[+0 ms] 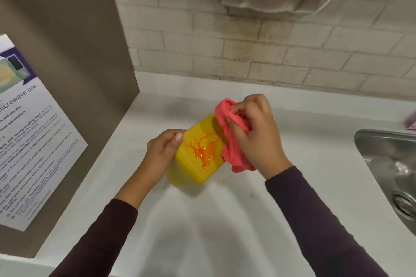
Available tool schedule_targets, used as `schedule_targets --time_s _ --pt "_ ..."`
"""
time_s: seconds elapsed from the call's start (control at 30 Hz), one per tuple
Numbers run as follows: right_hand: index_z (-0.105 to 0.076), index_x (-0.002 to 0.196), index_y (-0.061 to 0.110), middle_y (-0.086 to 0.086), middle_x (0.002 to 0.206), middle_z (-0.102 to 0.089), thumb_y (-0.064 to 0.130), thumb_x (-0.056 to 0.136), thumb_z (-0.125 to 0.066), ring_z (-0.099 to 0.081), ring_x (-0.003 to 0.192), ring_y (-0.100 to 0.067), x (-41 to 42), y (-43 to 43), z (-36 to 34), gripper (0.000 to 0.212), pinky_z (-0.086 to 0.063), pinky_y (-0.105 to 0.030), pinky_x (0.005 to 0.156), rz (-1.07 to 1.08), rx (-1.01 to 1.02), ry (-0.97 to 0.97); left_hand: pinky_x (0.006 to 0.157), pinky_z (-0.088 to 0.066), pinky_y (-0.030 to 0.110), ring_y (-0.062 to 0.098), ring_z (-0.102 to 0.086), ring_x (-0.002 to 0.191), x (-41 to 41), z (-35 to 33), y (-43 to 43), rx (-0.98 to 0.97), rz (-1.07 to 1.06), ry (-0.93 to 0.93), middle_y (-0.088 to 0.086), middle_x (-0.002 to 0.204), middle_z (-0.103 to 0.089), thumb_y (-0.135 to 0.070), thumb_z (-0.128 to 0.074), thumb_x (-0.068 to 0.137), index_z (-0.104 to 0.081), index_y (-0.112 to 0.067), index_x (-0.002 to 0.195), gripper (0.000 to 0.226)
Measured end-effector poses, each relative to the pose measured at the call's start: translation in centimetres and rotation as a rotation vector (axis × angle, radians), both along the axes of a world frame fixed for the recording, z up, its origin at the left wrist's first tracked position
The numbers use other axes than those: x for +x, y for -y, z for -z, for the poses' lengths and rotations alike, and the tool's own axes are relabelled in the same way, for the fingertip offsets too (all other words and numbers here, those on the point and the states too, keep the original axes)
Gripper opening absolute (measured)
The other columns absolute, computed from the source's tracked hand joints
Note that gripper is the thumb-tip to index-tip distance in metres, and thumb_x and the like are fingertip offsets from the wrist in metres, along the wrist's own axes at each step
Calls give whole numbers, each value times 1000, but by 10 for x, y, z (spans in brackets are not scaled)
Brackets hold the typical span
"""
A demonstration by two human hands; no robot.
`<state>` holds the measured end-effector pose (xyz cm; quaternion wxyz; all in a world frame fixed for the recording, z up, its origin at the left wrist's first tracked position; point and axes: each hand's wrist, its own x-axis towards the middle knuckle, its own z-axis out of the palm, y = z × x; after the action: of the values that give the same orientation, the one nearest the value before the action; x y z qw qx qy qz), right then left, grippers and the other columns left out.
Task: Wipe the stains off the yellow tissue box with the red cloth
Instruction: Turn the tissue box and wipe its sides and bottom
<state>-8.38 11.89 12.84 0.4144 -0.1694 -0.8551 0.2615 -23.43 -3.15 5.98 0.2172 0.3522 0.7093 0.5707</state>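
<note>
The left hand [161,152] and right hand [256,134] both curl, gripping.

Your left sleeve [105,231] and right sleeve [315,220] are long, snug and dark (a plum-brown shade), each ending at the wrist, with your left hand [161,152] and right hand [258,134] bare.

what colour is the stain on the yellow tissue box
Orange, a glossy branching smear on the yellow tissue box, clearest in the head view.

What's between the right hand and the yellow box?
The red cloth, gripped by the right hand, touching the yellow box beside its orange stain; head view.
</note>
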Motion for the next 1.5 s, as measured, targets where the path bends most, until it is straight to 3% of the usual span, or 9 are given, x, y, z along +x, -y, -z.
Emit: schedule_targets --time_s 0.07,0.23,0.33,0.57,0.77,0.97,1.1,1.37,1.5 --pt "-65 94 13 -4 100 -51 10 80 -67 -53 88 -19 -8 12 13 14 -45 -41 81 57 105 118 97 -46 46 19 -60 107 0 3 0 -2 -2 7 -2 104 -69 -65 -40 77 -66 -41 95 40" --pt "-56 123 15 -10 123 -49 28 82 -61 -46 105 -24 -2 26 41 43 -38 -37 93 -15 173 225 99 -43 53 25 -55 114 -7 4 1 -60 -33 50 0 109 -66 -73 -36 75 -65 -39 101 51" --pt "-50 133 15 -13 132 -45 15 85 -54 -43 109 -27 5 22 48 48 -36 -37 96 -39 182 230 99 -44 52 22 -57 112 -8 4 1 -49 -31 44 -2 109 -67 -72 -37 76 -66 -44 98 46" --pt "-55 129 13 -14 124 -46 5 83 -47 -44 110 -29 -8 19 50 48 -41 -46 96 -19 -80 102 99 -43 52 27 -52 116 -4 6 2 -30 -12 -7 -4 109 -65 -66 -35 80 -64 -45 98 40" --pt "-55 128 10 -18 118 -52 8 82 -46 -47 105 -33 -11 25 46 47 -29 -36 95 9 89 231 96 -46 40 20 -57 110 -2 1 0 -21 -52 62 -2 107 -66 -67 -33 75 -65 -39 97 47" --pt "-56 127 9 -16 116 -52 3 86 -50 -51 100 -34 9 16 57 41 -46 -49 85 -71 61 225 82 -45 23 8 -61 98 -1 -2 -2 29 -34 91 -4 102 -67 -48 -38 83 -66 -29 99 38" --pt "-55 127 11 -7 110 -48 -2 88 -48 -53 97 -23 -2 17 52 42 -48 -28 83 -93 -181 63 77 -45 14 1 -62 93 0 -1 -1 61 16 46 -10 98 -67 -54 -42 80 -65 -33 95 36" --pt "-46 134 17 -8 114 -50 3 80 -48 -47 105 -20 -18 21 42 56 -40 -28 92 -181 -41 166 86 -47 31 16 -62 99 -5 1 -1 36 -13 72 -2 100 -67 -62 -38 75 -66 -33 96 45" --pt "-53 131 20 -4 108 -45 2 84 -44 -45 101 -15 -3 19 53 51 -40 -23 90 -140 -87 115 83 -47 28 9 -63 96 -3 2 -1 52 4 55 -8 97 -69 -59 -39 77 -67 -39 92 37"
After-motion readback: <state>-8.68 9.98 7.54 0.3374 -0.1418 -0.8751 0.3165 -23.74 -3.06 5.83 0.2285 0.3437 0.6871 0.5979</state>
